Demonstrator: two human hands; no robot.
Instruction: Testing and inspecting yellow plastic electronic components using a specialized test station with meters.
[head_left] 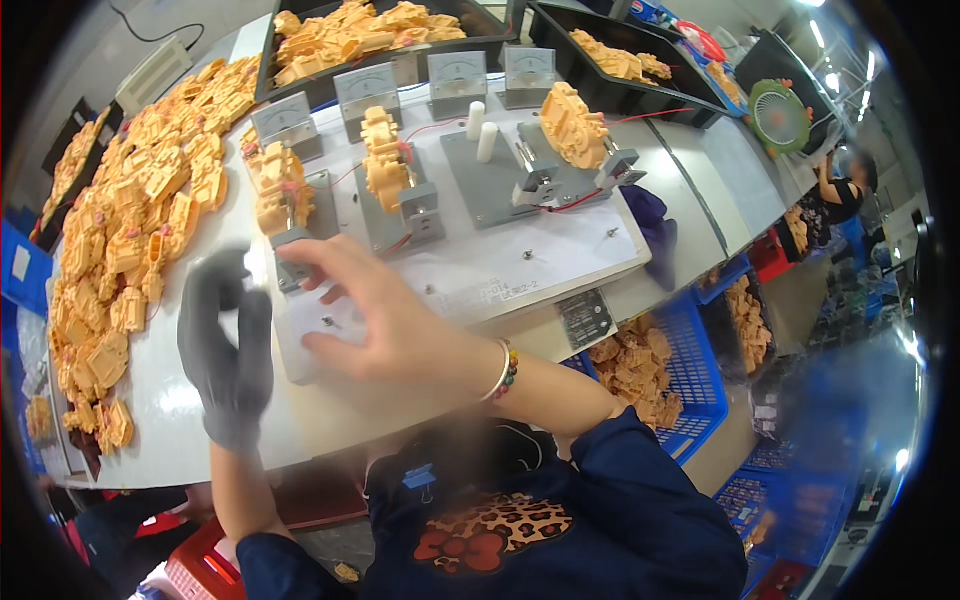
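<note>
My left hand (pixel 228 350) wears a dark grey glove and hovers over the white table edge, fingers apart and holding nothing. My bare right hand (pixel 385 320), with a beaded bracelet at the wrist, lies spread on the white fixture board (pixel 560 255); its fingertips touch the grey clamp (pixel 292 243) of the leftmost fixture. That fixture carries an orange plastic part (pixel 280 190). Two more orange parts (pixel 385 160) (pixel 572 125) stand clamped on fixtures further right. Between those two, a grey plate (pixel 480 185) carries only two white cylinders (pixel 481 130).
Several grey dial meters (pixel 367 90) line the back of the board. A big heap of orange parts (pixel 140 230) covers the table's left. Black trays (pixel 500 40) of parts stand behind, blue baskets (pixel 690 370) at right. A green fan (pixel 780 115) and another person (pixel 845 190) are far right.
</note>
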